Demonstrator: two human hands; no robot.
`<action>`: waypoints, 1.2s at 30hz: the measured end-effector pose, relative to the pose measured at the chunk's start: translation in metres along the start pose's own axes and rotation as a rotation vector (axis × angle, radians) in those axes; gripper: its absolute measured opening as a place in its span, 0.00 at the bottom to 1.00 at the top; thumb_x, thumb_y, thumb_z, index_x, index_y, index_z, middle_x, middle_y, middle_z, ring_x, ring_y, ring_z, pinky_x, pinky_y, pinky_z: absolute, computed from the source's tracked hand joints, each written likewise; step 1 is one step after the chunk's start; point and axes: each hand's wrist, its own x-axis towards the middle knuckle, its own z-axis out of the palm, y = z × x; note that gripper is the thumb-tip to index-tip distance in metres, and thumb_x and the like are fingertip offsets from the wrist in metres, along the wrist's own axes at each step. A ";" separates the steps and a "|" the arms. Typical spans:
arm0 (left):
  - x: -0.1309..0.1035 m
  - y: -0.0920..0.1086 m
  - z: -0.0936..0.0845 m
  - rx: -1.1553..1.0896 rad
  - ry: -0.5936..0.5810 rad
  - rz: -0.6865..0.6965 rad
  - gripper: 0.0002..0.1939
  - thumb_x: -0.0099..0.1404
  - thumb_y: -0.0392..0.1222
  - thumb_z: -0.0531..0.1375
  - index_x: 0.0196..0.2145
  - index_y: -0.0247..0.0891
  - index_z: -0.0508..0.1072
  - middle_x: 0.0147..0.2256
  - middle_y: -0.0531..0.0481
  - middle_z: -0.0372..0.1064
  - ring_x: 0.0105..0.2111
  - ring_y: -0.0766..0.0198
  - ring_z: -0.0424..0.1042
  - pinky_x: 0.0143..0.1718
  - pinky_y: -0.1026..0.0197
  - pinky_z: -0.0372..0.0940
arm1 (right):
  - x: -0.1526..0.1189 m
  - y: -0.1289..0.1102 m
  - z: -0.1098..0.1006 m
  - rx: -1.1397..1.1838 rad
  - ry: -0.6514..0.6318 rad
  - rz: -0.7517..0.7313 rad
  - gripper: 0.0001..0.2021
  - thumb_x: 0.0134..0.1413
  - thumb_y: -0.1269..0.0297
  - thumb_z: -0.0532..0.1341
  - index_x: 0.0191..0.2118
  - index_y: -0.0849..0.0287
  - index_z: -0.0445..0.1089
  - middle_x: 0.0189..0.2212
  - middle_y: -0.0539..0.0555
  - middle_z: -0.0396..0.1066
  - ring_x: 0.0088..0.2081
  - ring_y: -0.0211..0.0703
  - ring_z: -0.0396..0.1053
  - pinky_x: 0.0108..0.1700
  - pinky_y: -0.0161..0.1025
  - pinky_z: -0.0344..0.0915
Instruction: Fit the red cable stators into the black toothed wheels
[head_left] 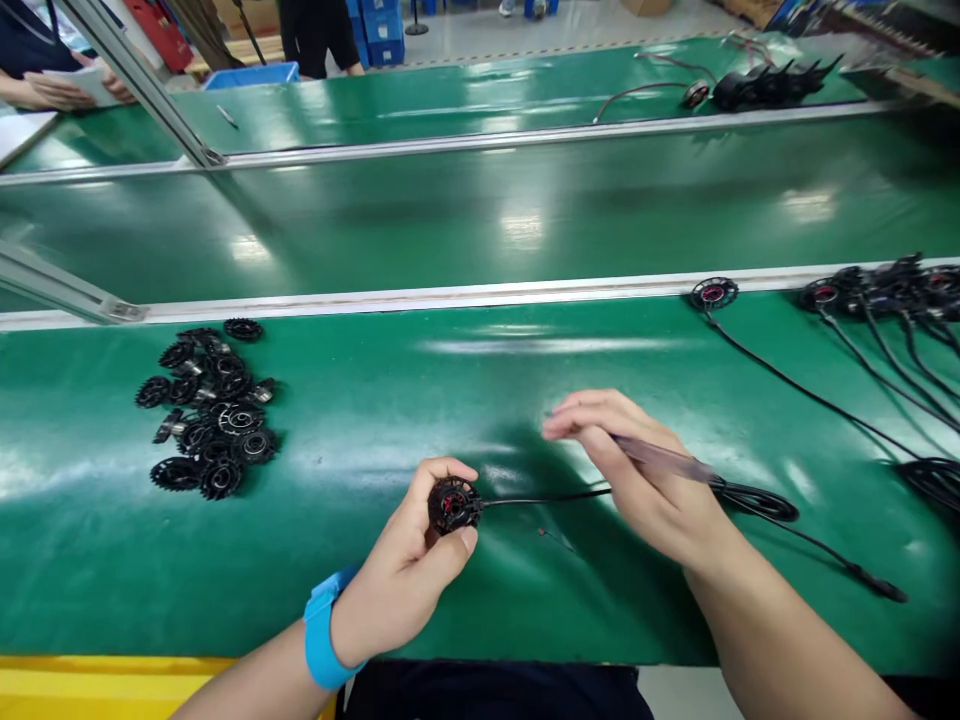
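Near the front edge of the green-covered desk (480,620), at its middle, the left hand (409,570), wearing a blue wristband (324,628), has its fingers (459,545) curled closed around a small round black motor part with a red centre (453,505), lifted just above the surface. A thin black cable (547,497) runs from the part to the right hand (645,490), whose fingers (581,420) are loosely extended; it appears to pinch a slender, blurred pen-like tool (664,460), though the grip is unclear. The cable ends in a coil (757,500) just beyond that hand. A heap of black toothed wheels (210,415) lies toward the left edge; similar wired parts (885,285) lie along the far right edge. Risk, as a judgement: a tug on the taut cable could twist the part out of the fingertip hold or strain the wire joint.
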 end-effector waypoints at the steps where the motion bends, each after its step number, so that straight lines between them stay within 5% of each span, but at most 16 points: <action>1: 0.000 0.000 0.000 -0.001 -0.002 0.001 0.16 0.73 0.37 0.54 0.56 0.50 0.58 0.34 0.56 0.53 0.30 0.66 0.53 0.33 0.62 0.54 | -0.004 -0.006 0.003 0.141 -0.033 -0.033 0.18 0.73 0.52 0.50 0.47 0.52 0.75 0.44 0.57 0.71 0.49 0.48 0.71 0.47 0.44 0.71; 4: 0.000 0.000 0.002 -0.008 -0.003 0.013 0.16 0.74 0.40 0.55 0.56 0.51 0.58 0.36 0.55 0.55 0.32 0.65 0.55 0.34 0.62 0.56 | -0.013 -0.022 0.015 0.411 -0.207 -0.076 0.16 0.72 0.51 0.53 0.47 0.51 0.75 0.44 0.55 0.71 0.47 0.45 0.73 0.49 0.44 0.73; 7: 0.000 -0.001 0.002 -0.023 -0.014 0.037 0.17 0.74 0.45 0.58 0.56 0.50 0.57 0.39 0.54 0.59 0.37 0.63 0.59 0.39 0.61 0.59 | -0.016 -0.027 0.026 0.457 -0.268 -0.056 0.02 0.64 0.64 0.65 0.42 0.53 0.74 0.40 0.51 0.74 0.44 0.40 0.75 0.46 0.37 0.73; 11: 0.001 -0.002 0.003 0.067 0.013 0.048 0.17 0.75 0.49 0.58 0.57 0.51 0.57 0.38 0.54 0.60 0.36 0.63 0.59 0.40 0.60 0.59 | -0.017 -0.024 0.031 0.484 -0.237 -0.040 0.07 0.60 0.75 0.66 0.39 0.55 0.72 0.38 0.49 0.75 0.41 0.35 0.75 0.44 0.33 0.72; 17: 0.000 -0.001 0.002 0.153 0.020 0.057 0.15 0.76 0.50 0.56 0.57 0.52 0.57 0.40 0.54 0.58 0.37 0.63 0.59 0.40 0.60 0.58 | -0.015 -0.026 0.031 0.464 -0.134 -0.003 0.09 0.56 0.75 0.67 0.34 0.55 0.68 0.33 0.46 0.75 0.32 0.30 0.74 0.35 0.28 0.70; 27: 0.000 0.000 0.003 0.210 0.007 0.089 0.14 0.77 0.49 0.55 0.57 0.52 0.58 0.45 0.52 0.61 0.42 0.62 0.63 0.45 0.58 0.61 | -0.012 -0.025 0.039 0.136 -0.094 -0.333 0.06 0.57 0.74 0.68 0.39 0.58 0.76 0.40 0.54 0.80 0.43 0.40 0.78 0.49 0.38 0.74; 36: 0.002 0.000 0.002 0.222 -0.034 0.094 0.13 0.77 0.48 0.54 0.56 0.51 0.59 0.43 0.53 0.62 0.40 0.63 0.63 0.44 0.59 0.62 | -0.013 -0.021 0.034 0.222 -0.149 -0.282 0.06 0.58 0.74 0.67 0.40 0.60 0.76 0.43 0.56 0.80 0.41 0.36 0.80 0.43 0.28 0.76</action>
